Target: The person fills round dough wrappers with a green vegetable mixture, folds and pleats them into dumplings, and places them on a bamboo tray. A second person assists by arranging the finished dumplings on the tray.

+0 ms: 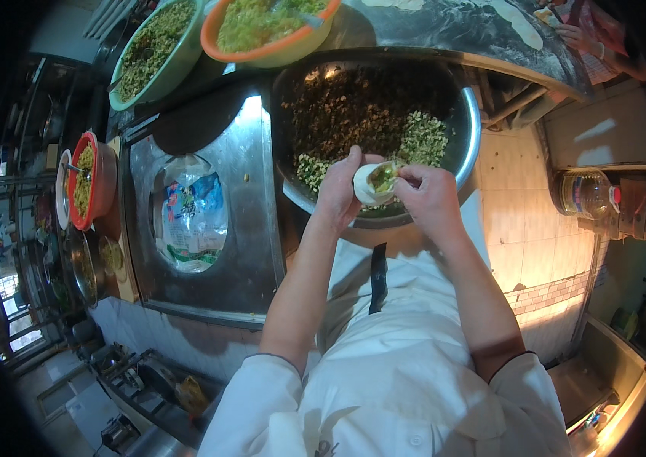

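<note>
My left hand (pixel 341 188) cups a round of white dough (pixel 370 184) that holds green chopped filling. The fingers of my right hand (pixel 427 191) pinch the dough's rim on its right side, so the dough is part gathered and its top still gapes. Both hands are above the near edge of a large metal basin (pixel 470 137). Inside the basin lie dark brown chopped filling (pixel 346 108) and, at its right and lower left, paler green chopped filling (pixel 423 140).
Left of the basin is a metal counter (pixel 249 228) with a printed plastic bag (pixel 191 214). Beyond stand a green-rimmed tub (pixel 114 91) and an orange-rimmed tub (pixel 209 43). A red bowl (pixel 109 183) sits far left. A co-worker's hand (pixel 574 37) is at the floured worktop (pixel 443 28).
</note>
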Demonstrator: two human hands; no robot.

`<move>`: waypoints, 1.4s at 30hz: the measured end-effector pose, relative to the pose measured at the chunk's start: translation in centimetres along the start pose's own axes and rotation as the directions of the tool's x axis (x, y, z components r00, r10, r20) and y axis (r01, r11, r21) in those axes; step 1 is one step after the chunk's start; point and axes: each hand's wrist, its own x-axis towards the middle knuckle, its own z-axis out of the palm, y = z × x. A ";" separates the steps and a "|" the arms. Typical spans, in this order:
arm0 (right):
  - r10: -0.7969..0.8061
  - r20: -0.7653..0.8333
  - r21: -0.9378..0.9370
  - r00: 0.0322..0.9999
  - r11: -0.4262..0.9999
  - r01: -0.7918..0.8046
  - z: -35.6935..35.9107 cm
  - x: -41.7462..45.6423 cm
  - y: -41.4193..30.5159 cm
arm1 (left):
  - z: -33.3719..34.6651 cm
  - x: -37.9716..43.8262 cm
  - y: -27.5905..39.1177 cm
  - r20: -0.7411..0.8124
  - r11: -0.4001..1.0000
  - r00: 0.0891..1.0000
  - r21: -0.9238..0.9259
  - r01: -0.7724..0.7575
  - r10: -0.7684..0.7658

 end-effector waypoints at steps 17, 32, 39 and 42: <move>-0.209 -0.005 -0.341 0.978 0.920 0.195 1.1 -1.0 0.4 | 0.0 -1.4 -2.2 0.055 0.936 0.976 0.280 -0.216 0.209; -0.073 -0.023 -0.200 0.997 0.978 0.067 0.2 -1.0 0.2 | -0.6 -1.5 -0.3 0.142 0.948 0.989 0.308 -0.082 0.040; 0.038 0.051 0.214 0.998 0.976 -0.048 0.2 0.2 1.5 | 1.0 -3.0 4.5 0.173 0.872 0.982 0.489 -0.021 -0.073; 0.174 0.188 0.497 0.967 0.832 -0.246 -0.4 -0.1 0.4 | 1.9 -4.2 7.7 0.195 0.757 0.974 0.652 -0.043 -0.113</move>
